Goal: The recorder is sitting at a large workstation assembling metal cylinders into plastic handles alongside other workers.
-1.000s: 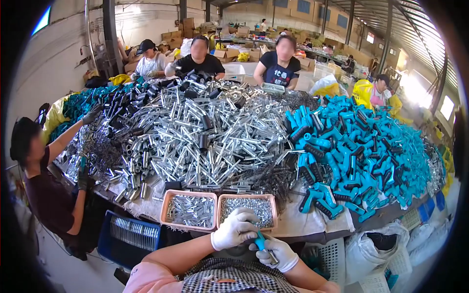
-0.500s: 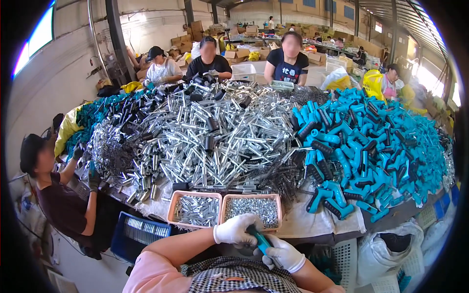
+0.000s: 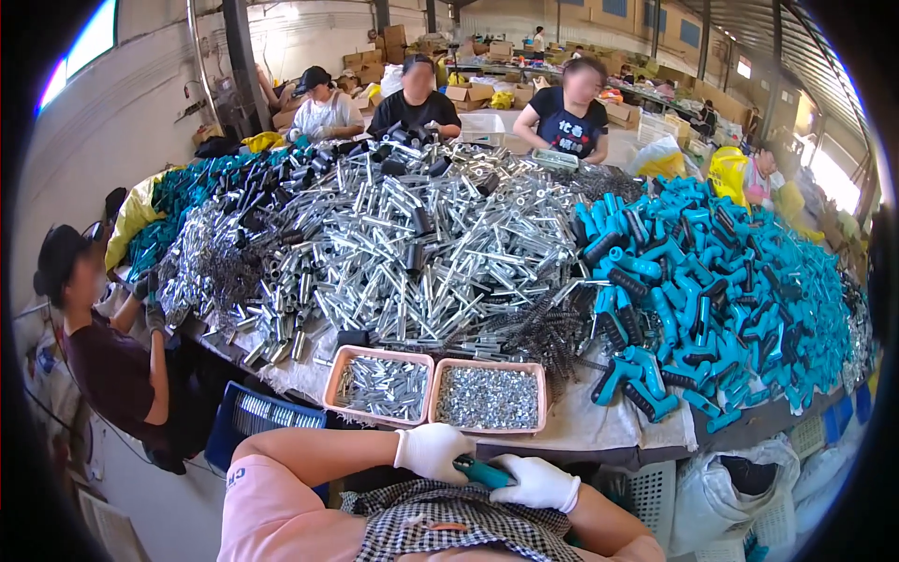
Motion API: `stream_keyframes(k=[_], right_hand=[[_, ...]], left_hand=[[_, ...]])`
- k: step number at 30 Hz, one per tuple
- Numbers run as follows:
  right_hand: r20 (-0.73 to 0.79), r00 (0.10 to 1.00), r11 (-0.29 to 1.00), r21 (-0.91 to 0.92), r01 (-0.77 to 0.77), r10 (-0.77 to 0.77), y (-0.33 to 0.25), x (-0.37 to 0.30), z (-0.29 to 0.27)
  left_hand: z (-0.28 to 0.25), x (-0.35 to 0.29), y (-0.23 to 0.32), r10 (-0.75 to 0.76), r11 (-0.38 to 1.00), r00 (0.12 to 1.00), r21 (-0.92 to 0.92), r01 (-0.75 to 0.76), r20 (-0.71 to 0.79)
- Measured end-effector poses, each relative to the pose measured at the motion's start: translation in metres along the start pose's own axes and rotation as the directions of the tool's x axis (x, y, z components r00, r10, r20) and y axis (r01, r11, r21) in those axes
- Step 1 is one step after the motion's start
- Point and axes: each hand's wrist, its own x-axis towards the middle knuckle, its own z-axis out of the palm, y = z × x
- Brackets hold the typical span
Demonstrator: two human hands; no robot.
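Note:
In front of my checked apron (image 3: 412,525), both my hands are closed on one teal plastic handle (image 3: 485,472) with a dark end. My left hand (image 3: 433,453), in a white glove, grips its left end. The gloved right hand (image 3: 538,483) wraps the other end, so much of the handle is hidden. Just beyond them, two pink trays stand side by side on the table edge. The left tray (image 3: 330,386) holds short metal pins; the right tray (image 3: 540,398) contains small shiny metal pieces.
A large heap of metal rods (image 3: 421,253) covers the table's middle, with teal handles (image 3: 721,300) piled at right and dark springs (image 3: 538,332) between. A blue crate (image 3: 225,421) and a white sack (image 3: 730,487) stand below the edge. Several co-workers surround the table.
My hands have drawn the teal handle closer to my body, and it lies more level. My right hand now covers more of it. The view has shifted slightly.

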Motion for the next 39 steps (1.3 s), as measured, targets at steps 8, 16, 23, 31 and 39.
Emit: stream_keyframes(k=[8, 16, 23, 31, 39], right_hand=[[-0.073, 0.956, 0.856, -0.469, 0.217, -0.283, -0.010, 0.019, 0.019], [0.164, 0.983, 0.783, 0.600, -0.165, 0.082, -0.018, 0.058, 0.011], [-0.087, 0.996, 0.242, 0.967, 0.079, 0.025, -0.004, 0.084, -0.008], [-0.070, 0.997, 0.028, 0.997, 0.070, 0.023, 0.020, 0.089, -0.007], [0.093, 0.991, -0.074, 0.992, -0.100, -0.093, 0.036, 0.066, 0.008]], left_hand=[[0.015, -0.029, -0.014, 0.060, 0.978, 0.974, -0.182, -0.101, -0.219], [-0.024, -0.058, -0.034, -0.213, 0.972, 0.840, -0.195, 0.131, -0.499], [-0.035, -0.086, -0.106, -0.421, 0.838, 0.192, -0.299, 0.456, -0.887], [-0.038, -0.087, -0.207, -0.699, 0.616, 0.129, -0.501, 0.607, -0.704], [-0.048, -0.097, -0.162, -0.576, 0.096, 0.474, -0.630, -0.770, -0.667]])
